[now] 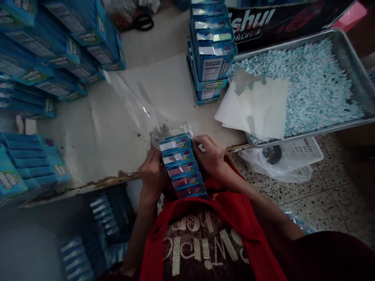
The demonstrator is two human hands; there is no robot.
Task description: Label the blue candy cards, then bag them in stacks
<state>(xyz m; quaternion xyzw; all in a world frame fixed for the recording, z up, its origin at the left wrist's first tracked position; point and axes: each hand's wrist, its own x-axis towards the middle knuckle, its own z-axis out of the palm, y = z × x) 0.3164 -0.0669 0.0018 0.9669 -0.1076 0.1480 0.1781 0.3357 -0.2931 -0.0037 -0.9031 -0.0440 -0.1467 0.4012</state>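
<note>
A row of small, glossy blue boxes lettered "Caramelo Macizo" [182, 166] stands between a person's two hands at the near edge of a worktable [117, 132], with thin, clear plastic film [187, 128] bunched just past the fingertips. The left hand [150, 169] curls its fingers against the row's far left corner; the right hand [211, 154] bends thumb and forefinger in at the far right corner. Whether they pinch film, box or both cannot be told.

Good handling here, by judgement, calls for light, even pressure from both sides, so the row stays square and its thin walls do not dent, and for drawing the film smooth at both corners alike, free of creases.

Just beyond the right fingers, a blue printed cardboard display tray [212, 84] holds more of the blue boxes, stacked upright. Farther to the right of those fingers, a shallow, grey metal baking tray [359, 91] carries a broad layer of small pale-blue and white pieces [316, 86], with loose white paper sheets [266, 107] overlapping its near left side. Well to the left of and beyond the left fingers, filled blue cartons [88, 35] sit piled high. Below the right hand's side, a clear plastic bag [299, 173] lies by a metal cup [272, 154].
</note>
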